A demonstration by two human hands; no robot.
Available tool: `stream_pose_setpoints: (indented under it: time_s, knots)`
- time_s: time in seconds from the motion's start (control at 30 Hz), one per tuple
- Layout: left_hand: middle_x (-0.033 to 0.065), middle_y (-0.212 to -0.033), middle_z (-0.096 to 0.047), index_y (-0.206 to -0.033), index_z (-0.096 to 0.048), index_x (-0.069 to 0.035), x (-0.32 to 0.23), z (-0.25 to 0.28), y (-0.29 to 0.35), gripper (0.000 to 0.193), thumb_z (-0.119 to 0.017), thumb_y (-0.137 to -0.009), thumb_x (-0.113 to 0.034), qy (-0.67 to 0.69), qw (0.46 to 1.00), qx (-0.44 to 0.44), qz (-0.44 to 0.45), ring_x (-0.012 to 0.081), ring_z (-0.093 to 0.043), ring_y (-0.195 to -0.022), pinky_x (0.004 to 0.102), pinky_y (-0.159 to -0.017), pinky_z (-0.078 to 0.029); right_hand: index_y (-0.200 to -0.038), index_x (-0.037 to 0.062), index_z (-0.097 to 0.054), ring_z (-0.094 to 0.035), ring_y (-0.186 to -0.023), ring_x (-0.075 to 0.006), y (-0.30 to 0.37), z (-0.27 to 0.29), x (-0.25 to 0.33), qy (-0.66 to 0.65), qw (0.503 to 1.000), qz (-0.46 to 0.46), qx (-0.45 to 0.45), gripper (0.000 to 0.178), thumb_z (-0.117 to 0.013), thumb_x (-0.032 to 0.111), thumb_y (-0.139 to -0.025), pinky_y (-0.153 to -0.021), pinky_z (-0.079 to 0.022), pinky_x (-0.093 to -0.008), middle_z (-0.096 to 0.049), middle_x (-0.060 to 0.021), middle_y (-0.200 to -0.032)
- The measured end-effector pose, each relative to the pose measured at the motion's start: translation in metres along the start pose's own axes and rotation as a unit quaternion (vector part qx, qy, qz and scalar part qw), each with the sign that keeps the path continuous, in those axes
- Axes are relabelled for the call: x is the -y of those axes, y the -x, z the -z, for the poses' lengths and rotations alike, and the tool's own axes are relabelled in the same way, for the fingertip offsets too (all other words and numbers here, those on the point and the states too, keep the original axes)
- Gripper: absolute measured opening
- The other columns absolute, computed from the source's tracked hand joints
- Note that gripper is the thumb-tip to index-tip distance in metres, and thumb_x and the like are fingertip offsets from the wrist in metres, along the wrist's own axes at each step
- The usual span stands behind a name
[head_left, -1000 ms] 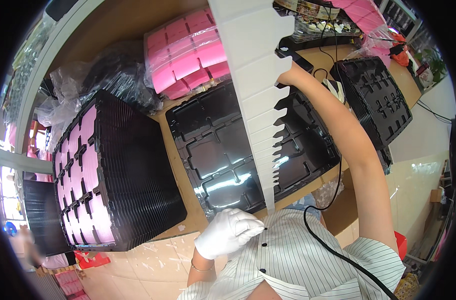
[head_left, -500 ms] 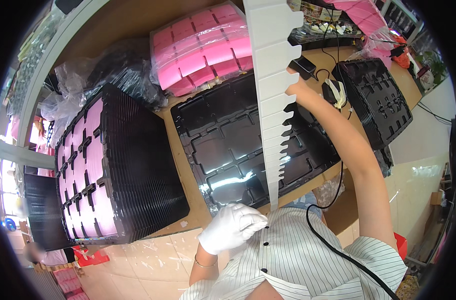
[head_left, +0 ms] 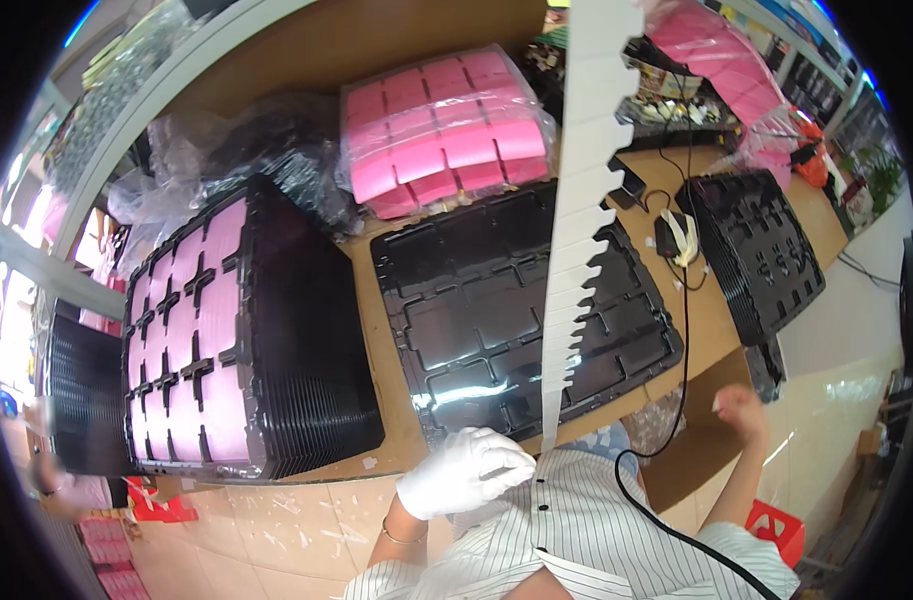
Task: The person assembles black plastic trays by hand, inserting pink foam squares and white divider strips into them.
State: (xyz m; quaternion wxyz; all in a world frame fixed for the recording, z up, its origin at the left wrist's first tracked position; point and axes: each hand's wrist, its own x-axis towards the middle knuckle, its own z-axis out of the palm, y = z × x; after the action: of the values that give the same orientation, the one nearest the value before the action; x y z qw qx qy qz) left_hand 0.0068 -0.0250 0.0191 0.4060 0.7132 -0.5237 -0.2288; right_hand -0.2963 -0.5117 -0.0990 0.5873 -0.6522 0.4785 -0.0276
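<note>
My left hand (head_left: 466, 472) wears a white glove and is held in front of my striped shirt, by the near edge of the table. Its fingers are curled together; what they hold, if anything, is hidden. My right hand (head_left: 742, 412) is bare and raised at the right, past the table's near edge, with fingers bent in and a small pale spot at the fingertips. A black plastic tray (head_left: 476, 338) with moulded compartments lies on the table before me. A long white toothed strip (head_left: 576, 210) crosses in front of it, its narrow end near my left fingers; contact cannot be told.
Stacked black trays (head_left: 311, 350) with pink sheets stand at the left, more black trays (head_left: 761, 240) at the right. Behind are wrapped pink foam sheets (head_left: 441, 150) and crumpled plastic (head_left: 266, 150). A black cable (head_left: 686, 330) crosses the table's right side. A red stool (head_left: 776, 530) stands lower right.
My right hand has come back from the far side of the table, behind the white strip, to the near right. My left hand keeps its curled pose. The view has shifted slightly.
</note>
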Motion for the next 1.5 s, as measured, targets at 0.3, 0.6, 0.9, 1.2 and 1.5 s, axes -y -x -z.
stream_pose_setpoints:
  time_s: [0.3, 0.6, 0.9, 1.2, 1.5]
  knots:
    - [0.009, -0.105, -0.072, -0.099, -0.073, -0.008, 0.01, 0.019, 0.0, 0.018, -0.068, -0.088, -0.022, -0.016, 0.991, -0.129, 0.015, 0.0279, -0.067, -0.093, 0.038, -0.083, -0.051, -0.099, -0.0014, -0.066, -0.063, -0.092, -0.0235, 0.024, -0.126, 0.181, 0.172, 0.751, 0.51, -0.382, 0.007, -0.062, 0.003, -0.095, -0.082, -0.051, -0.0316, -0.065, -0.0122, -0.095]
    - [0.0047, -0.1, -0.071, -0.098, -0.072, -0.008, -0.01, 0.011, -0.002, 0.014, -0.069, -0.086, -0.015, -0.079, 0.963, -0.256, 0.016, 0.0258, -0.065, -0.091, 0.0381, -0.08, -0.05, -0.109, -0.0016, -0.064, -0.06, -0.106, -0.0324, -0.121, -0.398, 0.375, 0.312, 0.499, 0.807, -0.052, 0.03, -0.069, 0.01, -0.082, -0.091, -0.05, -0.0399, -0.063, -0.0159, -0.11]
    - [0.0014, -0.104, -0.071, -0.098, -0.073, -0.011, -0.001, 0.021, 0.041, 0.015, -0.068, -0.085, -0.016, -0.045, 0.959, -0.275, 0.044, 0.0233, -0.065, -0.092, 0.0367, -0.081, -0.05, -0.083, 0.0048, -0.069, -0.065, -0.081, -0.0288, -0.159, -0.432, 0.419, 0.405, 0.517, 0.754, -0.022, 0.008, -0.068, 0.012, -0.078, -0.073, -0.054, -0.0403, -0.067, -0.0109, -0.083]
    - [0.0017, -0.101, -0.072, -0.094, -0.073, -0.01, 0.012, 0.042, -0.006, 0.011, -0.069, -0.087, -0.019, -0.089, 0.972, -0.217, 0.018, 0.024, -0.065, -0.09, 0.0373, -0.083, -0.05, -0.079, 0.0049, -0.076, -0.069, -0.072, -0.0186, -0.168, -0.425, 0.48, 0.419, 0.703, 0.512, 0.261, 0.02, -0.083, 0.023, -0.074, -0.068, -0.053, -0.0348, -0.073, -0.011, -0.075]
    - [0.0026, -0.092, -0.071, -0.087, -0.072, -0.012, 0.018, 0.051, -0.034, 0.006, -0.071, -0.087, -0.018, -0.125, 0.963, -0.238, -0.02, 0.0238, -0.067, -0.084, 0.0366, -0.075, -0.052, -0.077, 0.0021, -0.073, -0.069, -0.073, -0.0214, -0.141, -0.43, 0.477, 0.455, 0.684, 0.507, 0.259, 0.022, -0.08, 0.022, -0.075, -0.071, -0.054, -0.0339, -0.073, -0.0121, -0.078]
